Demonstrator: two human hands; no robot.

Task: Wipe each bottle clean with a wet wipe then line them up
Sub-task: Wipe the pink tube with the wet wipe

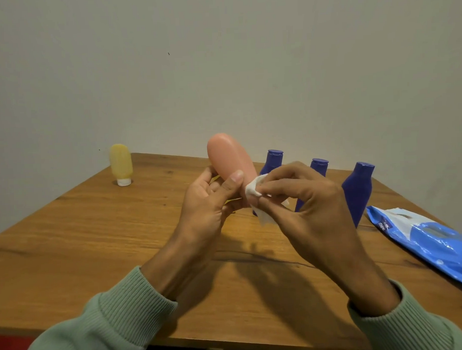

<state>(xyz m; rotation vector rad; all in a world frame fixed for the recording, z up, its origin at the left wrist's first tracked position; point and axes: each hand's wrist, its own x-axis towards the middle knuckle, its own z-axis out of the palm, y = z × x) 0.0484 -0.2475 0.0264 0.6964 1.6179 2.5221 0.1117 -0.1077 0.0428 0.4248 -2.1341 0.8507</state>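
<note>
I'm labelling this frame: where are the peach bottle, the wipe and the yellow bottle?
peach bottle (228, 155): head view, upper body.
wipe (252, 189): head view, bunched part against the bottle.
yellow bottle (120, 161): head view, mid body.

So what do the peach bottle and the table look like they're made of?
Peach bottle: probably soft plastic with a smooth, matte-satin skin, evenly coloured, with a rounded moulded end. Table: wood or wood-look laminate, going by its brown grain lines and knots; which of the two is unclear.

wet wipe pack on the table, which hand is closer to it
Right. The right hand holds the wipe against the peach bottle, just left of the blue wipe pack. The left hand, gripping that bottle, is farther left still.
</note>
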